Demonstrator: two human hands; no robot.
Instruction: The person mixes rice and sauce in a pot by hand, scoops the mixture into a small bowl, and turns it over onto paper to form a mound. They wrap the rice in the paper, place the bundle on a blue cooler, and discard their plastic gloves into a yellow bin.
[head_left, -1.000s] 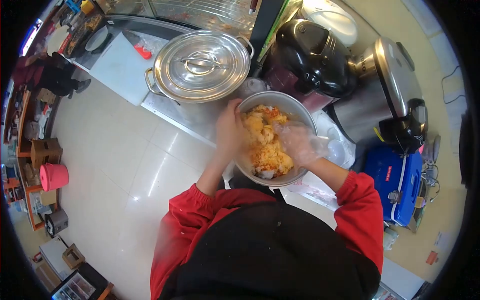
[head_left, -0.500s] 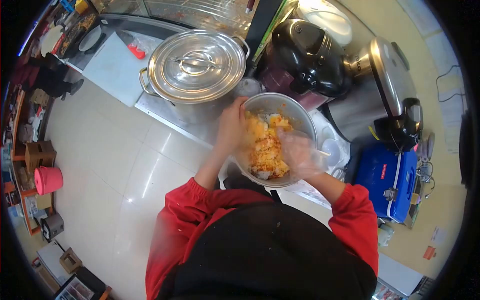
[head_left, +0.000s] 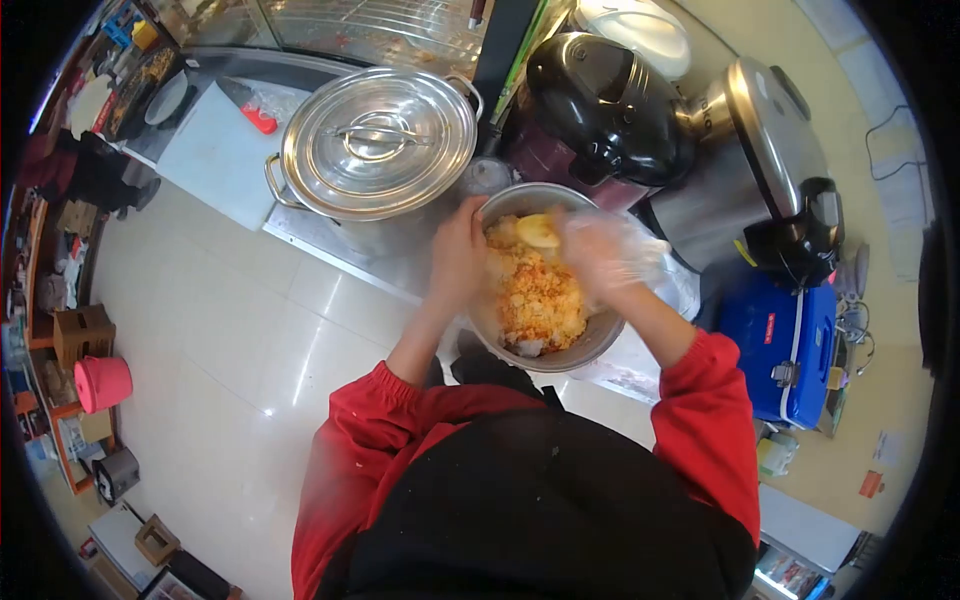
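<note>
A deep metal bowl (head_left: 600, 340) holds rice (head_left: 540, 300) coloured orange and yellow, with white clumps. My bare left hand (head_left: 460, 250) grips its left rim, fingers over the edge. At the upper right of the bowl is my right hand (head_left: 600, 250), in a clear plastic glove and smeared by motion. It is closed around what looks like a rice paddle, whose pale yellow blade (head_left: 538, 230) lies at the rice's upper edge; the handle is hidden in the blur.
Left of the bowl stands a lidded steel pot (head_left: 380, 145). Beyond are a black rice cooker (head_left: 610, 110) and a steel dispenser (head_left: 760, 140). A blue cooler (head_left: 770, 350) sits right. A cutting board (head_left: 220, 155) and red-handled knife (head_left: 260, 120) lie far left, near another person (head_left: 95, 175).
My right hand has moved up and slightly away along the bowl's right side. The paddle's blade now shows at the top of the rice. My left hand stays on the rim.
</note>
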